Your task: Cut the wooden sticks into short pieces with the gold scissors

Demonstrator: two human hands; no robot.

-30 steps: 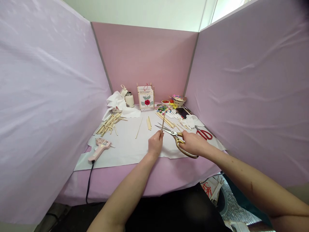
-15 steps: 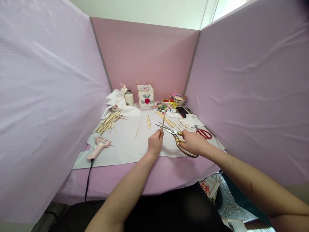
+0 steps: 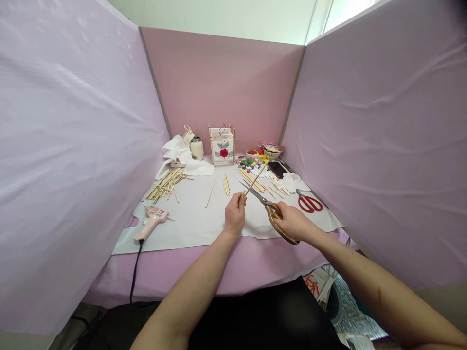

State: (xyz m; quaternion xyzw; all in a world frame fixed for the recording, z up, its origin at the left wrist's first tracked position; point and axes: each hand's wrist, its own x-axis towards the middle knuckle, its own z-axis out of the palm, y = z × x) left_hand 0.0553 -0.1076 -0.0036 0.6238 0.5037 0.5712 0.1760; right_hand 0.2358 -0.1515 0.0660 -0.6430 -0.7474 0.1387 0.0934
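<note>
My left hand (image 3: 235, 212) is closed on a thin wooden stick (image 3: 256, 178), which slants up and to the right out of my fingers. My right hand (image 3: 293, 221) grips gold-handled scissors (image 3: 273, 210) by the loops. Their blades point up and left, close beside the stick; whether they touch it I cannot tell. Several more sticks (image 3: 251, 180) lie on the white cloth (image 3: 193, 218) just beyond the blades. A short row of sticks (image 3: 225, 185) and one single thin stick (image 3: 210, 191) rest left of them.
A pink glue gun (image 3: 152, 223) with a black cord lies at left, before a pile of sticks (image 3: 167, 185). A lantern-like box (image 3: 222, 147) with a red flower stands at the back. Red-handled scissors (image 3: 309, 203) and a phone (image 3: 277, 169) lie at right.
The stick in my left hand has tipped to the right. The scissors have turned, their blades pointing more upward and looking closer together, and my right hand has dropped slightly.
</note>
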